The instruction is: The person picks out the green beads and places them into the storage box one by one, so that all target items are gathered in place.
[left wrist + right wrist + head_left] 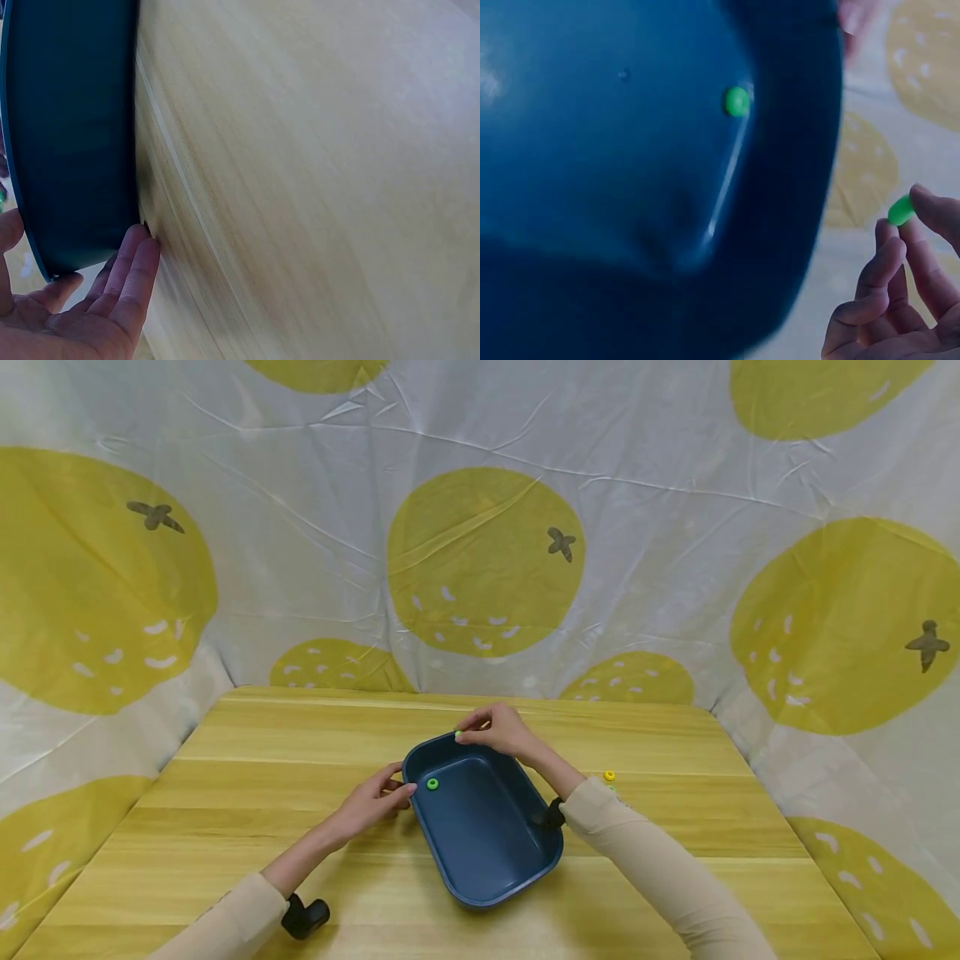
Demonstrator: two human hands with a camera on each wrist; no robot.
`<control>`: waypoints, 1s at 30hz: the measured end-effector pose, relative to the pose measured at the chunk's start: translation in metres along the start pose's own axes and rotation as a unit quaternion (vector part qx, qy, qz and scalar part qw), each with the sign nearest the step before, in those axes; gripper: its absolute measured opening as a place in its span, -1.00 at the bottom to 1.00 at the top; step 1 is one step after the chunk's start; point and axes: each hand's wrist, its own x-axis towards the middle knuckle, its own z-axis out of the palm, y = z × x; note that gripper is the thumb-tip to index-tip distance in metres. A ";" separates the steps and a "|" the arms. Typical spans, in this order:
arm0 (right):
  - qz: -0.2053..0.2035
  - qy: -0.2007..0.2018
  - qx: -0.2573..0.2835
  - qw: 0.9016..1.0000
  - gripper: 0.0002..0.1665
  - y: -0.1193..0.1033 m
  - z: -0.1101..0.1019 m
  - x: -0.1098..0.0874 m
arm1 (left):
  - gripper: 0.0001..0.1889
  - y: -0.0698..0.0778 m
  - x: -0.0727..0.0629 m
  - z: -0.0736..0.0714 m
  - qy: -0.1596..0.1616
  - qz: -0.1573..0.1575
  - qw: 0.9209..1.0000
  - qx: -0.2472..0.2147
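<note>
A dark blue rectangular basin (480, 835) with rounded corners is at the middle of the wooden table. My left hand (373, 797) holds its far left corner, thumb at the rim and fingers against the outer wall (75, 150). Between thumb and fingertips, my right hand (495, 729) pinches a small green bead (901, 211) by the basin's far rim. Inside the basin, near the left hand, lies another green bead (432, 784) with a hole through it.
To the right of the basin, a yellow bead (609, 775) lies on the table (300, 760). Just beside it, a green bead (612, 788) is mostly hidden by the right sleeve. A fruit-patterned cloth (480, 560) hangs behind the table and at its sides.
</note>
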 end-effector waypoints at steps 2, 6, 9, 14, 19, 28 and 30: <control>-0.016 0.001 -0.023 1.000 -0.76 0.000 0.010 0.005 | -0.38 0.000 -0.001 -0.001 -0.001 0.004 1.000 0.000; -0.053 -0.005 -0.078 0.996 -0.79 0.003 0.029 0.014 | -0.39 0.000 -0.003 0.000 -0.002 0.008 1.000 0.008; -0.059 -0.017 -0.122 0.991 -0.82 0.008 0.041 0.017 | -0.39 0.001 -0.004 0.001 -0.004 0.010 1.000 0.015; -0.038 -0.030 -0.192 0.980 -0.86 0.017 0.058 0.016 | -0.40 0.002 -0.004 0.002 0.001 0.007 1.000 0.020; -0.026 -0.030 -0.249 0.968 -0.87 0.023 0.068 0.012 | -0.40 0.002 -0.004 0.002 0.004 0.005 1.000 0.028; -0.041 -0.024 -0.241 0.969 -0.87 0.024 0.066 0.008 | -0.40 0.002 -0.004 0.001 -0.001 0.013 1.000 0.023; -0.052 -0.020 -0.210 0.976 -0.88 0.023 0.060 0.008 | -0.40 0.003 -0.004 0.000 -0.001 0.013 1.000 0.025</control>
